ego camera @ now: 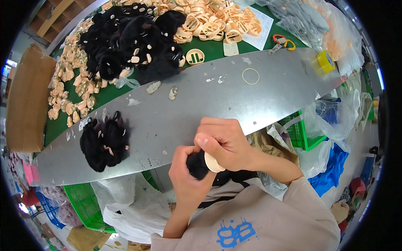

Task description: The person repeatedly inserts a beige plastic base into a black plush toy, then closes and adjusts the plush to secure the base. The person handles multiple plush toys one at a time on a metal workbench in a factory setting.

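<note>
Close to my body, past the metal table's near edge, both hands meet around one item. My left hand (191, 178) grips a black furry piece (197, 164), which shows between thumb and fingers. My right hand (223, 144) is closed on a cream plastic part (213, 162) pressed against the fur. How the two parts join is hidden by my fingers. Two black plush pieces (105, 144) with small cream parts and black loops lie side by side on the grey metal table (201, 103). A large pile of black plush pieces (135, 40) lies beyond, on the green surface.
Cream plastic rings (213, 25) and small cream parts (67, 75) are heaped at the back and left. Scissors (284, 42), yellow tape (325, 61) and a rubber band (250, 76) lie at right. A cardboard box (28, 100) stands left; green crates (84, 204) sit below the table.
</note>
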`<action>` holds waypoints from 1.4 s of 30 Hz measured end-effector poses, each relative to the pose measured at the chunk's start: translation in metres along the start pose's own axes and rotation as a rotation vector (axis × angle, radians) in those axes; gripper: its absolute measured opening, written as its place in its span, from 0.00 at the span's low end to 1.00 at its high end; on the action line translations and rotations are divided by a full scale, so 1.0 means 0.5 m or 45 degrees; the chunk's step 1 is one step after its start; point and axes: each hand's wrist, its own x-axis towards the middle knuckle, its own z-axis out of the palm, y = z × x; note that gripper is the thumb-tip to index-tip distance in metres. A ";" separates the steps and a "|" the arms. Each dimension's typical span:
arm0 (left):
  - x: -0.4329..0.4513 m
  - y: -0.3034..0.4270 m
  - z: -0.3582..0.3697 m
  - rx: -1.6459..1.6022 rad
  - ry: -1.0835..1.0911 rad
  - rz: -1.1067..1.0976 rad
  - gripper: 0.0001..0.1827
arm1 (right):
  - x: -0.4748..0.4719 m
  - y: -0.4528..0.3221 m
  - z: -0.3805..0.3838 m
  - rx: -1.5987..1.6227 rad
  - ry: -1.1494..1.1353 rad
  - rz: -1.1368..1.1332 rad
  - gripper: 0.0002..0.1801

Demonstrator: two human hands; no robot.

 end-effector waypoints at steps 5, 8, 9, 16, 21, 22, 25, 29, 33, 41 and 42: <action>-0.011 -0.005 0.018 0.089 0.129 0.068 0.20 | 0.002 -0.013 0.008 -0.039 0.044 -0.241 0.20; -0.017 -0.020 0.027 0.029 0.083 0.112 0.21 | 0.000 -0.008 -0.001 -0.019 0.002 -0.303 0.21; -0.019 -0.025 0.028 0.019 0.066 0.131 0.22 | -0.003 -0.004 -0.001 0.039 -0.001 -0.273 0.22; -0.013 -0.014 0.022 -0.013 0.039 0.037 0.26 | -0.039 0.029 0.004 0.465 0.176 0.110 0.24; 0.021 -0.027 0.036 -0.134 0.425 -0.022 0.18 | -0.069 0.039 -0.003 0.311 0.176 0.408 0.21; 0.028 -0.038 0.031 -0.128 0.363 -0.076 0.15 | -0.081 0.028 -0.010 0.260 0.182 0.381 0.20; 0.031 -0.041 0.035 -0.218 0.104 -0.189 0.11 | -0.112 0.019 -0.024 -0.050 0.193 0.235 0.25; 0.018 -0.037 0.062 -0.916 -0.169 -0.256 0.09 | -0.150 0.000 -0.066 0.035 0.358 0.201 0.26; 0.004 -0.059 0.097 -0.730 -0.391 -0.028 0.21 | -0.182 0.002 -0.096 -0.247 0.666 -0.050 0.22; 0.003 -0.041 0.192 0.204 -0.129 0.677 0.17 | -0.234 0.016 -0.126 -0.467 0.995 -0.067 0.15; -0.002 0.006 0.222 0.240 -0.086 0.777 0.18 | -0.238 0.042 -0.117 -0.515 1.121 -0.077 0.21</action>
